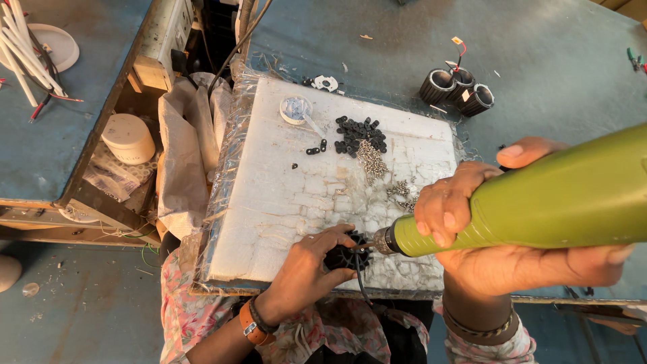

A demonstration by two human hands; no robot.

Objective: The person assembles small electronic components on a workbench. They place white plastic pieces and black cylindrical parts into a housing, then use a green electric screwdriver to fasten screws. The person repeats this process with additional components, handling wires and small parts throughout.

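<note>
Foam board [283,202], white and cracked, carries the work near its front edge, where the left hand [306,269] clamps a black finned housing [350,255]. Right hand [472,222] grips a green electric screwdriver [539,202], its bit touching that housing. Keeping the driver square to the screw and the housing pressed flat should stop slipping; spare screws [369,162] lie mid-board.

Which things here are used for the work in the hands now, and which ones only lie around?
In use:
left hand holding the black finned part
right hand gripping the green power screwdriver
white foam board underneath
pile of screws

Lying about:
three black cylinders
white tub
white tubes
small white cup
</note>
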